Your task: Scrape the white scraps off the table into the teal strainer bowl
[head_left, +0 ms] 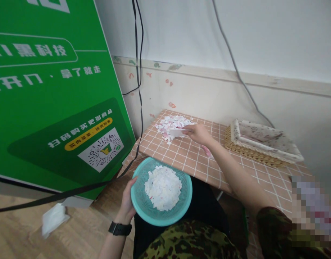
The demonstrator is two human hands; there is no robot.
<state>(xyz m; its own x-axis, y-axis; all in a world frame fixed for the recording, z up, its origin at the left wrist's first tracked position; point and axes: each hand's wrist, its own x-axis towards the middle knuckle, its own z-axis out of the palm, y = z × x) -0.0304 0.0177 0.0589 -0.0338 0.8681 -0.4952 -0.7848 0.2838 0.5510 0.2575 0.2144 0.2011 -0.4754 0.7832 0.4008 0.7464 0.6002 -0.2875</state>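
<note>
My left hand grips the rim of a round turquoise plastic basket, held just below the table's front edge. Inside it lies a heap of small white paper scraps. Over the table, my right hand is closed on a flat white card-like piece, its edge against a pile of white and pinkish paper scraps. Whether the piece is card or plastic I cannot tell. A pink item lies partly hidden beneath my right forearm.
A brown checked cloth covers the table. A lined wicker basket stands at its back right, by the wall. On the left rises a green cabinet; a black cable hangs before it. A white packet lies on the floor.
</note>
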